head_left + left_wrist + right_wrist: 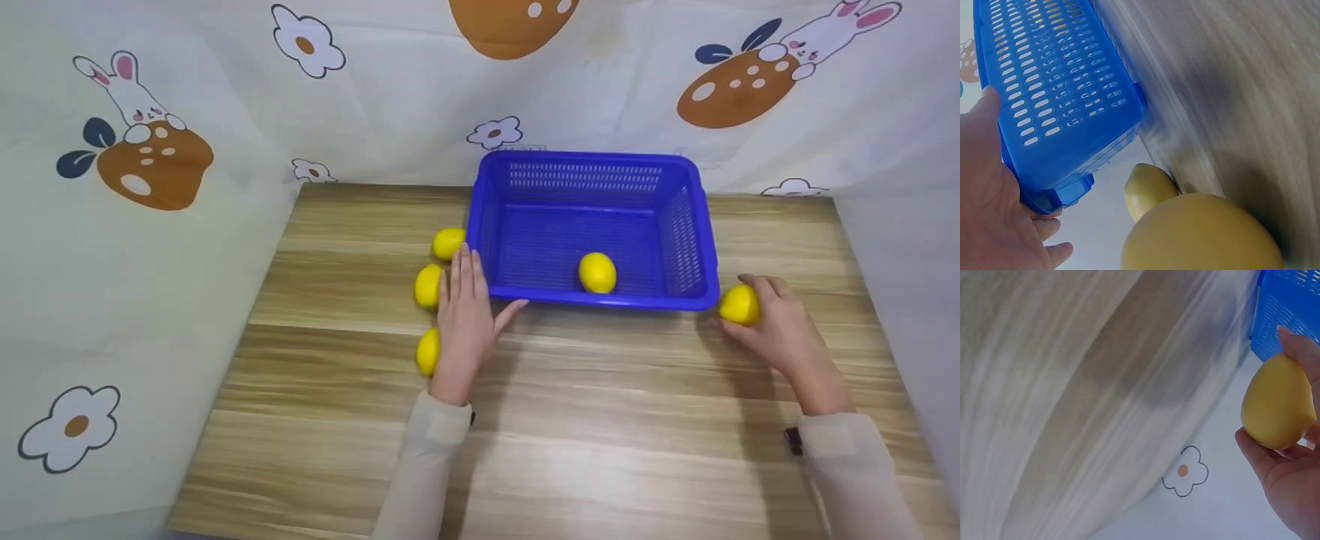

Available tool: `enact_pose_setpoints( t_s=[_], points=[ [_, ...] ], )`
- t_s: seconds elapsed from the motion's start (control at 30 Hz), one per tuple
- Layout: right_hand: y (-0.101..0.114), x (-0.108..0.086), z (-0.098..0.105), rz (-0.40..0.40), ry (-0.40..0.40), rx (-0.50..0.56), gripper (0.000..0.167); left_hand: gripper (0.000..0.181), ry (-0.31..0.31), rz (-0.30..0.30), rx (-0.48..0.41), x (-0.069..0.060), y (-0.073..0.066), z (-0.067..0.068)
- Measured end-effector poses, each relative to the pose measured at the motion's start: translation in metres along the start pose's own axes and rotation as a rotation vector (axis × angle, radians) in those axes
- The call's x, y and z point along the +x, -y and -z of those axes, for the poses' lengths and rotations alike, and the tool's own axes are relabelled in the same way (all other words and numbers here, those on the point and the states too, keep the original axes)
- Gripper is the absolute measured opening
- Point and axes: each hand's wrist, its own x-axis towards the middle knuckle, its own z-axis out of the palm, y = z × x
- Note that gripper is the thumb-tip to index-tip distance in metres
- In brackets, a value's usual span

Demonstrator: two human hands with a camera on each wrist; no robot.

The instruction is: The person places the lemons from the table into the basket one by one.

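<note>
A blue plastic basket (592, 301) stands at the back of the wooden table with one lemon (598, 273) inside it. My left hand (466, 307) rests on its front left corner, fingers straight along the side and thumb spread along the front. Right of the basket, my right hand (784, 330) holds another lemon (740, 304) between thumb and fingers. In the right wrist view this lemon (1278, 402) appears close to the basket wall (1280, 323). Left of the basket lie three lemons: a far one (448, 244), a middle one (428, 286) and a near one (427, 351), partly hidden by my left hand.
The wooden tabletop (600, 435) spreads in front of the basket. A pale cloth (390, 82) printed with rabbits and flowers hangs behind the table and along its sides. In the left wrist view, two lemons appear near the camera, the larger lemon (1202, 236) in front.
</note>
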Motion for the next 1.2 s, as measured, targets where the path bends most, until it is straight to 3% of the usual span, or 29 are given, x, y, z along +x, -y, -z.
enact_pose_setpoints(
  t_s=[0.4,0.63,0.9,1.2],
  points=[
    [0.008,0.002,0.015,0.014,-0.006,-0.004,0.074,0.106,0.004,-0.003,-0.016,0.001,-0.002,0.002],
    [0.011,0.003,0.023,0.064,-0.060,-0.021,0.071,0.105,-0.023,-0.013,0.004,-0.001,-0.001,0.002],
    [0.018,0.005,0.030,0.037,-0.037,-0.018,0.073,0.105,-0.036,-0.015,-0.035,-0.001,0.000,0.000],
    [0.024,0.009,0.034,0.037,-0.047,-0.019,0.075,0.105,-0.036,-0.014,-0.016,-0.001,-0.001,0.001]
  ],
)
